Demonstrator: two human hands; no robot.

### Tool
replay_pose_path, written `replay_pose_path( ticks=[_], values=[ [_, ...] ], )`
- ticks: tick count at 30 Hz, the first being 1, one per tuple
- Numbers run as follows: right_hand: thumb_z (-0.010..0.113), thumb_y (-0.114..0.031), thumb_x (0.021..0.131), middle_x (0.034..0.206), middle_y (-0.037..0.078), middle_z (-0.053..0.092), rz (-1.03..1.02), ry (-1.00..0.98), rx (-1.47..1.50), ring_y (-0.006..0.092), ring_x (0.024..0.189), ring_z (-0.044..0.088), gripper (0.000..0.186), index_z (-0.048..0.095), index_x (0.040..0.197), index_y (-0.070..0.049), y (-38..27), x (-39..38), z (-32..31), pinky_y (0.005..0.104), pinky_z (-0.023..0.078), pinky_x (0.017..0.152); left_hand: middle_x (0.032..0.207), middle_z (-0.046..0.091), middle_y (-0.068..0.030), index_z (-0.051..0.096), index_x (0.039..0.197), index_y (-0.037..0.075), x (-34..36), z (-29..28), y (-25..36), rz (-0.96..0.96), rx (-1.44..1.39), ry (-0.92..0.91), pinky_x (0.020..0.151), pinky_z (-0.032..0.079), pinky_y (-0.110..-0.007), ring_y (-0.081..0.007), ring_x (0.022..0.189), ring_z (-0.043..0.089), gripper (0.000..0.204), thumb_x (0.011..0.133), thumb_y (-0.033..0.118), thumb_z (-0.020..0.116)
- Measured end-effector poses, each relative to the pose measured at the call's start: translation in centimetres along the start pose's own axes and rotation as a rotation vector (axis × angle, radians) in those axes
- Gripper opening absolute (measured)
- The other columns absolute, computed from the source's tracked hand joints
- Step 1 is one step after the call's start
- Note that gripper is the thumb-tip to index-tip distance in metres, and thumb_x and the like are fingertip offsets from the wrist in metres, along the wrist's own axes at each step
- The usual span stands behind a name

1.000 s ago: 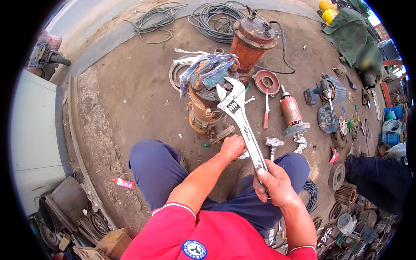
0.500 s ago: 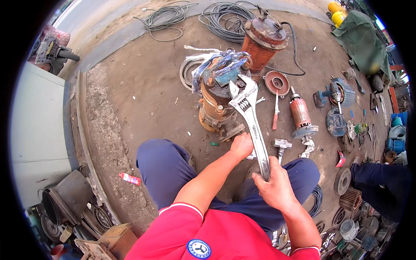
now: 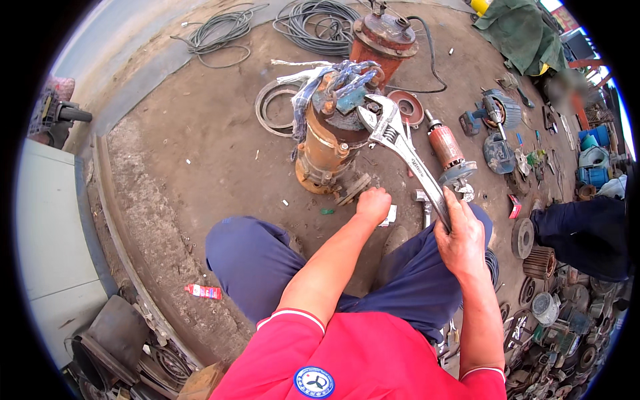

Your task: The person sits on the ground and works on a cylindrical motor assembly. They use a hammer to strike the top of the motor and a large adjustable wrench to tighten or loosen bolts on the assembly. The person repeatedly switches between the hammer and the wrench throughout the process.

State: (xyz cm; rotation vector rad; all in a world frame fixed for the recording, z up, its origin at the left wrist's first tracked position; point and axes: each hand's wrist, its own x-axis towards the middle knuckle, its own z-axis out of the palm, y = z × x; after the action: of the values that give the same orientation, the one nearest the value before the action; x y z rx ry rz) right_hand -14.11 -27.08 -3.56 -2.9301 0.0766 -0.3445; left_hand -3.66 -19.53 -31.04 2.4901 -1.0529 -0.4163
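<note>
My right hand (image 3: 461, 233) is wrapped round the handle of a large silver adjustable wrench (image 3: 415, 162). The wrench slants up to the left, its jaws beside the top of a rusty orange-brown pump (image 3: 320, 155); whether they touch it I cannot tell. Blue and white rope or cloth strips (image 3: 335, 83) are tied over the pump's top. Low by the pump's side flange (image 3: 353, 189), my left hand (image 3: 375, 203) is closed, its fingertips partly hidden, and what they hold does not show.
Behind stands a red-brown motor housing (image 3: 383, 40) with cable coils (image 3: 317, 28). To the right lie a red rotor (image 3: 445, 145), a hammer (image 3: 425, 200), a round cover (image 3: 405, 107) and a cordless tool (image 3: 472, 121). Another person's dark-clothed leg (image 3: 580, 233) is at far right, beside piled metal parts.
My right hand has moved right, and the wrench leans more, its head lower by the pump top. The whole view has shifted a little. My left hand stays near the flange.
</note>
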Motion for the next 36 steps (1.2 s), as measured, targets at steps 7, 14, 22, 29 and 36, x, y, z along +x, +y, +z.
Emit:
replay_pose_path(
  ticks=[7,14,22,29,36],
  values=[
    [0.068,-0.011,0.085,0.086,0.011,0.058,0.072,-0.062,-0.339,0.0288,0.067,0.066,0.059,0.053,0.141,-0.002,-3.1,-0.3,0.3,0.0415,0.053,0.056,0.104,0.071,-0.0101,0.077,0.091,0.005,-0.2,0.2,-0.5,0.006,0.025,0.0,0.083,0.058,-0.04,-0.0281,0.103,0.068,0.017,0.082,0.01,0.064],
    [0.069,-0.016,0.084,0.085,0.011,0.061,-0.023,-0.016,-0.233,0.0324,0.067,0.067,0.057,0.056,0.139,-0.009,0.4,0.6,-0.2,0.0439,0.054,0.06,0.108,0.071,-0.0096,0.077,0.094,0.004,0.3,-0.8,0.1,-0.014,0.038,-0.011,0.086,0.058,-0.04,-0.0286,0.105,0.067,0.018,0.081,0.009,0.065],
    [0.07,-0.013,0.081,0.083,0.011,0.06,-0.055,0.023,-0.22,0.0345,0.066,0.065,0.057,0.058,0.137,-0.013,1.3,0.6,0.3,0.0459,0.054,0.062,0.106,0.07,-0.0089,0.078,0.091,0.006,0.2,0.0,0.3,-0.033,0.061,0.036,0.085,0.058,-0.039,-0.0289,0.103,0.067,0.016,0.079,0.007,0.067],
    [0.072,-0.01,0.078,0.083,0.011,0.06,-0.084,0.04,-0.186,0.0344,0.068,0.065,0.06,0.06,0.136,-0.012,3.2,0.9,0.0,0.0463,0.054,0.062,0.103,0.07,-0.0087,0.077,0.088,0.006,0.0,0.9,0.6,0.028,0.042,0.088,0.081,0.059,-0.04,-0.0287,0.1,0.067,0.015,0.078,0.006,0.067],
    [0.069,-0.005,0.078,0.082,0.012,0.061,-0.076,0.022,-0.171,0.0351,0.069,0.065,0.059,0.061,0.136,-0.012,3.7,1.4,0.4,0.0455,0.055,0.064,0.103,0.07,-0.009,0.077,0.088,0.006,0.6,0.4,0.5,-0.008,0.045,0.103,0.082,0.058,-0.039,-0.0284,0.101,0.068,0.015,0.081,0.007,0.064]
  ],
)
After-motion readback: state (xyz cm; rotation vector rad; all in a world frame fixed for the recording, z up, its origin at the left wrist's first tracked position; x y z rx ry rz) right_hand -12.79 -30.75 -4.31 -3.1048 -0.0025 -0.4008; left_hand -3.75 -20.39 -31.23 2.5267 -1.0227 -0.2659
